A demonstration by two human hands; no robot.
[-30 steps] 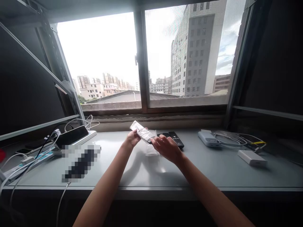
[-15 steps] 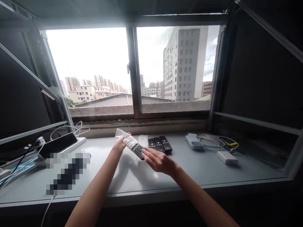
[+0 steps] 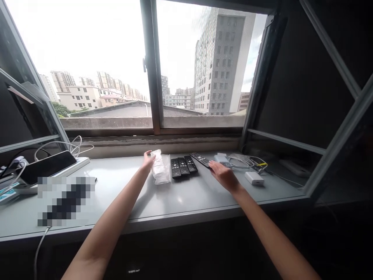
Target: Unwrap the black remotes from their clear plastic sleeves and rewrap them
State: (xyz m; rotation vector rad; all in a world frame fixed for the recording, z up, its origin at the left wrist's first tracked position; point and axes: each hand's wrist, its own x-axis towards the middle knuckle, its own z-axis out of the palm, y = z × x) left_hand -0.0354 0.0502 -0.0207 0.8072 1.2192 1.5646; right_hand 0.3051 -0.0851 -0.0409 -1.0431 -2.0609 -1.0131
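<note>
My right hand (image 3: 223,175) grips the near end of a black remote control (image 3: 200,159), tilted just right of the others. Three more black remote controls (image 3: 183,166) lie side by side on the grey tabletop (image 3: 163,200). My left hand (image 3: 149,160) is closed on a crumpled clear plastic bag (image 3: 157,161), left of the row. Beneath that bag lies another flat clear plastic bag (image 3: 165,177), partly covered.
At the right are a light blue device (image 3: 222,158), coiled white cables (image 3: 240,161) and a white adapter (image 3: 254,178). On the left a phone (image 3: 48,167) leans beside a white power strip (image 3: 83,161). Behind the table is a window (image 3: 155,77).
The remote control has come out of the plastic bag, and my right hand has carried it to the right of the row. My left hand still holds the bag. The view has tilted down.
</note>
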